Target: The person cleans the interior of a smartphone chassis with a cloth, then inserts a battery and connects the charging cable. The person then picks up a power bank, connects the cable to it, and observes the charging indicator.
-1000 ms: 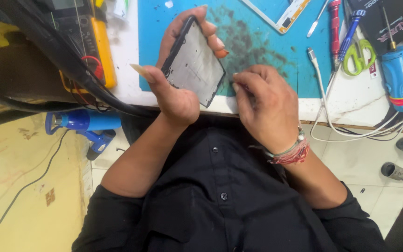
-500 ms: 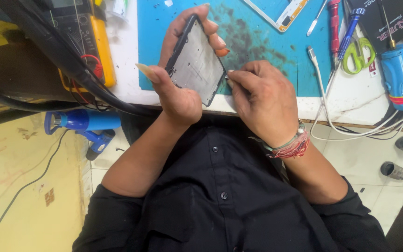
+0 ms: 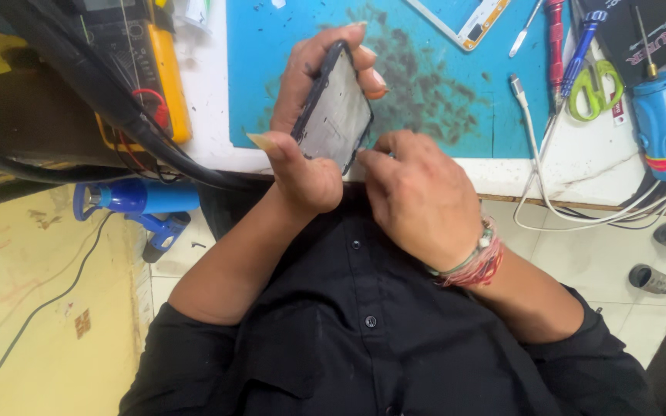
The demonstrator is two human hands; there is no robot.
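Note:
My left hand (image 3: 306,166) grips a dark phone frame (image 3: 334,112), its grey inner side facing up, tilted above the near edge of a blue work mat (image 3: 425,92). Fingers wrap its far edge and the thumb lies along the near left side. My right hand (image 3: 418,196) is closed, with its fingertips pressed against the frame's lower right corner. A red and white thread bracelet (image 3: 475,262) sits on the right wrist.
A yellow multimeter (image 3: 159,73) with black cables lies at left. A white phone part (image 3: 464,15), screwdrivers (image 3: 556,42), green scissors (image 3: 591,96), a blue bottle (image 3: 660,123) and white cables (image 3: 549,185) lie at right. A blue tool (image 3: 136,204) hangs under the bench.
My right hand has slid left and up to the frame's lower corner. The left hand has tilted the frame more upright and drawn it slightly nearer.

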